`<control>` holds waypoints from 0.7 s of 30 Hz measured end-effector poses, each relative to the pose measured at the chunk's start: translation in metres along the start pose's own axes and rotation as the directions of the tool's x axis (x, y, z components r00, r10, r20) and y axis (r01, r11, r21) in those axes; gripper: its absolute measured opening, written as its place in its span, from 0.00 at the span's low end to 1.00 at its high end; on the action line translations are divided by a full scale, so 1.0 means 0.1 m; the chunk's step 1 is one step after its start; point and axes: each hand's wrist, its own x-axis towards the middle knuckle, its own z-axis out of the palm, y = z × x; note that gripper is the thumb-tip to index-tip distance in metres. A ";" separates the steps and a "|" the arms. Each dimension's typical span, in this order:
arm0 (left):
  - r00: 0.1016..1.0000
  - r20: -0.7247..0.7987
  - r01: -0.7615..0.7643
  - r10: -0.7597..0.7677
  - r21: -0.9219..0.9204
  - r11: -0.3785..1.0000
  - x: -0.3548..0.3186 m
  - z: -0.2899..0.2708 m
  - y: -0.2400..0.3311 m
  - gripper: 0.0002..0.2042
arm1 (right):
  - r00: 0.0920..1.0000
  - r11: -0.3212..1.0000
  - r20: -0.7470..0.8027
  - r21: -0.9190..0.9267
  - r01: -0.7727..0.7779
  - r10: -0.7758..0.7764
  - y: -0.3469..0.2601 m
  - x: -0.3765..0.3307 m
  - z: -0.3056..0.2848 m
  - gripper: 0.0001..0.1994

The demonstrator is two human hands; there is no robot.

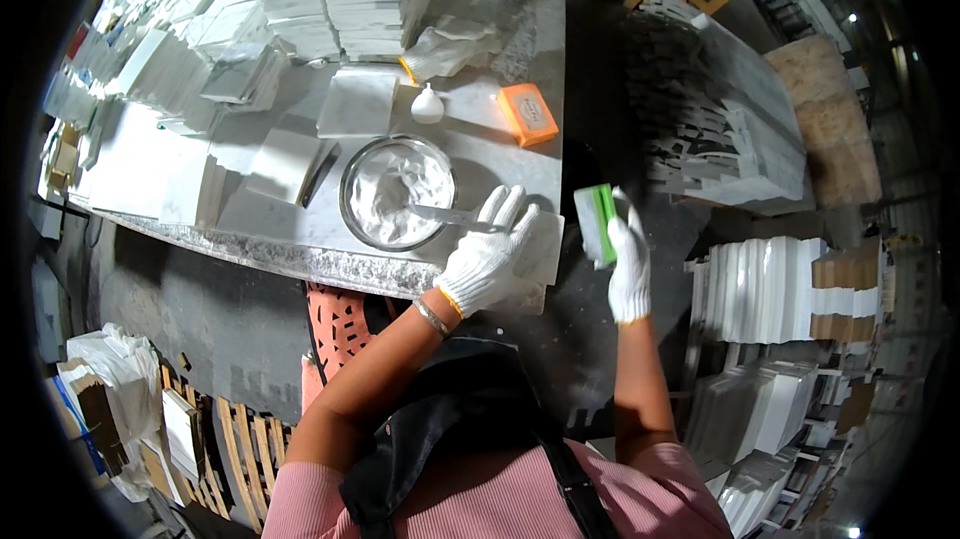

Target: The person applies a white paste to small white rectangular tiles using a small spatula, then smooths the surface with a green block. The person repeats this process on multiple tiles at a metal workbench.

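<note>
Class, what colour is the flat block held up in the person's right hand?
The block is green with a white layer on one side, held in the gloved right hand; the head view shows it.

The gloved left hand [487,254] holds a scraper [452,215] over the paste bowl [397,192]; the right hand [628,264] grips a green-edged block [597,222].

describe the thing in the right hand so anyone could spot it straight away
Start at the grey stone worktop with the round metal bowl of white paste. Just past its right edge, the white-gloved right hand holds up a small flat rectangular block, white with a bright green layer. That green stripe sets it apart from the plain white tiles around and the orange block on the worktop.
</note>
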 end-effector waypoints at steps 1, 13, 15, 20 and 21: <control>1.000 0.013 0.009 -0.008 -0.038 0.999 0.00 -0.05 0.02 0.51 | 1.000 0.999 -0.018 0.043 -0.017 0.018 0.13 -0.16 -0.01 0.31; 1.000 -0.016 0.006 -0.007 -0.106 0.994 0.06 -0.21 0.15 0.46 | 0.984 0.934 0.031 -0.311 0.178 -0.177 0.42 -0.06 0.26 0.33; 0.996 -0.082 -0.037 0.038 0.023 0.999 0.01 0.01 0.03 0.44 | 0.932 0.835 0.100 -0.418 0.357 -0.348 0.34 -0.29 0.26 0.34; 0.998 -0.053 0.024 -0.025 -0.011 1.000 -0.03 -0.10 0.09 0.36 | 0.835 0.612 0.158 -0.611 0.502 -0.527 0.14 -0.50 0.39 0.33; 0.999 -0.009 0.046 -0.046 -0.014 0.999 -0.07 -0.15 0.10 0.37 | 0.886 0.712 0.084 -0.562 0.420 -0.457 0.22 -0.35 0.43 0.33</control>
